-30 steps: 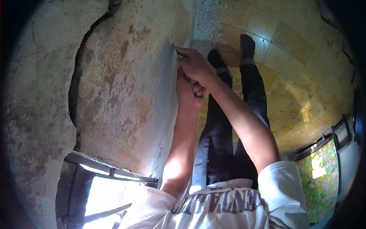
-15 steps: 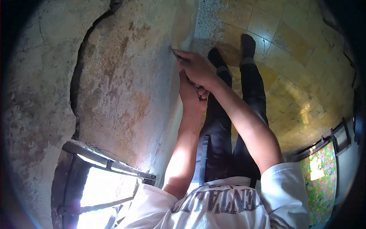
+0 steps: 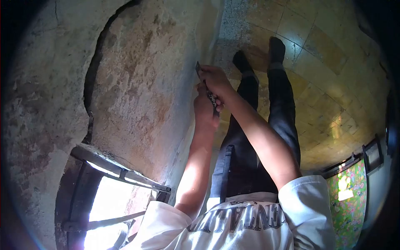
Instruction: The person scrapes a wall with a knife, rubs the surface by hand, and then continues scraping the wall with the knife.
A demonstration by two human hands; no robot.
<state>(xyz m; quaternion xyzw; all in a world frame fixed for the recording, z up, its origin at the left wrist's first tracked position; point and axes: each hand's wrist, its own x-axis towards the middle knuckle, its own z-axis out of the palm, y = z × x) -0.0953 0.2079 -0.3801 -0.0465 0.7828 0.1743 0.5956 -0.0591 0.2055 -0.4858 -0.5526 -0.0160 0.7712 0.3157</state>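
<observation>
A narrow-bladed hand tool [image 3: 198, 68] with a speckled dark handle runs through both of my fists. My right hand [image 3: 216, 82] is closed around it near the blade. Below, my left hand [image 3: 204, 107] wraps the handle end, its fingers close to the right wrist. The blade tip points up and to the left, overlapping the lower part of the stained plaster wall [image 3: 137, 83] in this view. Most of the grip is hidden behind my fingers.
A long, wide crack [image 3: 89, 83] runs down the wall. At lower left is a bright window opening with a dark frame [image 3: 75, 196]. Yellow tiles [image 3: 321, 83] cover the floor beneath my legs [image 3: 279, 96], with pale debris [image 3: 235, 21] along the wall base. Floral cloth [image 3: 350, 208] hangs at right.
Both hands have come down a little toward my body with the tool, and more of its blade and handle shows. The view has shifted slightly.
</observation>
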